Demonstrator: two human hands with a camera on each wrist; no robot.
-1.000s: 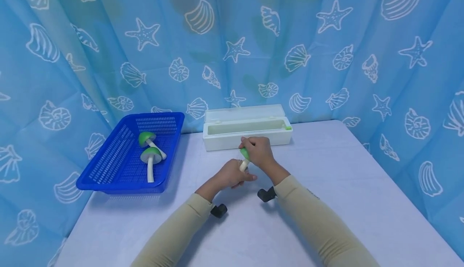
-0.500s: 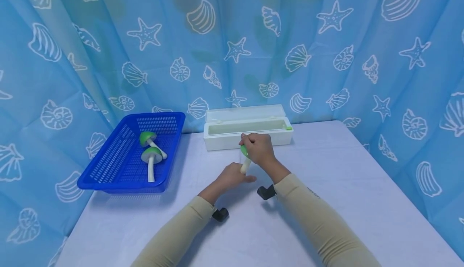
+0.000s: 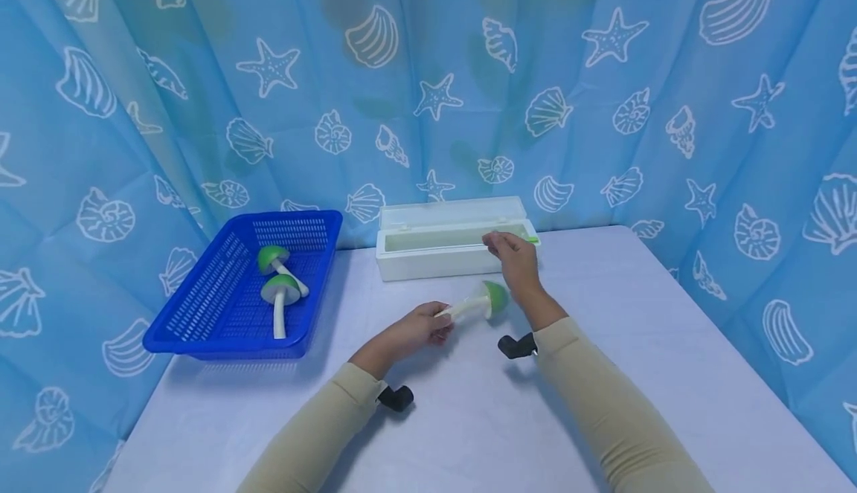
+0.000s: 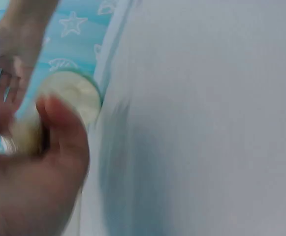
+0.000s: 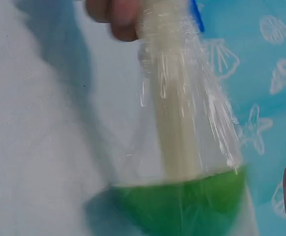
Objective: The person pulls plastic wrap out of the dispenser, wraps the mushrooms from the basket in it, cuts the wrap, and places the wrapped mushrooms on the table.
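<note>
My left hand pinches the lower stem of a green-capped toy mushroom, which points to the right above the table. Clear plastic film wraps its pale stem and cap in the right wrist view. In the left wrist view the cap's pale underside shows blurred past the left hand. Apart from the mushroom, my right hand is raised before the white box's right end, its fingers loose with nothing seen in them. Two more green-capped mushrooms lie at the left.
A blue perforated basket holds those two mushrooms. A long white box with its lid up stands at the back of the white-covered table. A small green tab sits on its right end. Behind hangs a blue seashell curtain.
The mushroom has swung from upright between both hands to nearly level, cap rightward. My right hand has left the cap and moved right; my left hand now grips the lower stem.
</note>
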